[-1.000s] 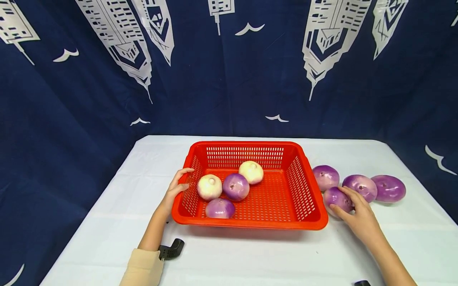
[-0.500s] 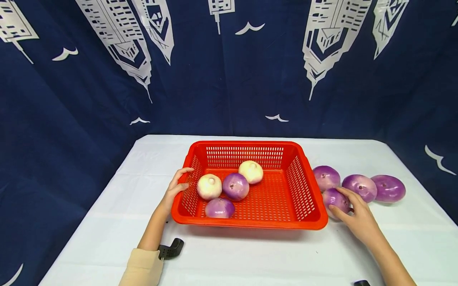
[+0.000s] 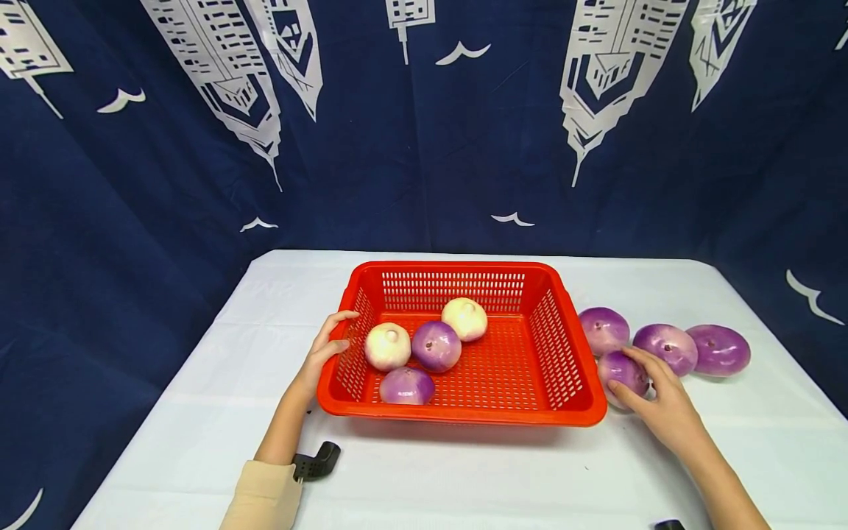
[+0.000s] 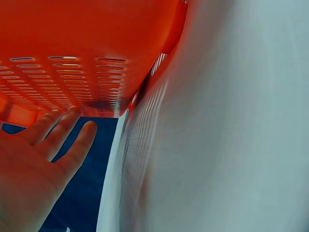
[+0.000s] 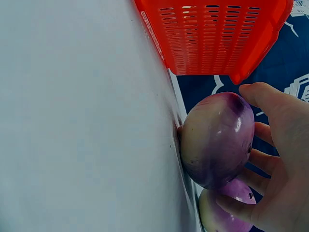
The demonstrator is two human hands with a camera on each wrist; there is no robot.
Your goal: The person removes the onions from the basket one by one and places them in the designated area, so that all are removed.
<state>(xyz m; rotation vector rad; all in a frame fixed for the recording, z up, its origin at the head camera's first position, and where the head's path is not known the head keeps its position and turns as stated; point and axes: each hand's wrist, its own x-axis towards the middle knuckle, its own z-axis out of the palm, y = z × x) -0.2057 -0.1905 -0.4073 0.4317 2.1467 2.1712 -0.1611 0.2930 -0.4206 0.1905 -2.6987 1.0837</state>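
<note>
Against the right outer side of a red plastic basket (image 3: 464, 414) sits a purple-and-cream turnip (image 3: 621, 375). My right hand (image 3: 662, 401) holds it, thumb on the near side and fingers on the far side. In the right wrist view the turnip (image 5: 217, 140) looks to rest on the white tabletop. My left hand (image 3: 324, 353) is at the basket's left rim, its index finger and thumb reaching over the edge. From the left wrist, several fairly straight fingers (image 4: 77, 150) lie by the slotted outer wall.
Inside the basket lie two cream turnips (image 3: 388, 347) and two purple ones (image 3: 437, 346). Beyond my right hand, more purple turnips (image 3: 719, 350) sit on the white table (image 3: 477, 486). A dark blue printed cloth (image 3: 424, 162) hangs behind.
The turnip in my right hand has shifted and turned very slightly to the left, toward the basket. My left hand and the basket stay put.
</note>
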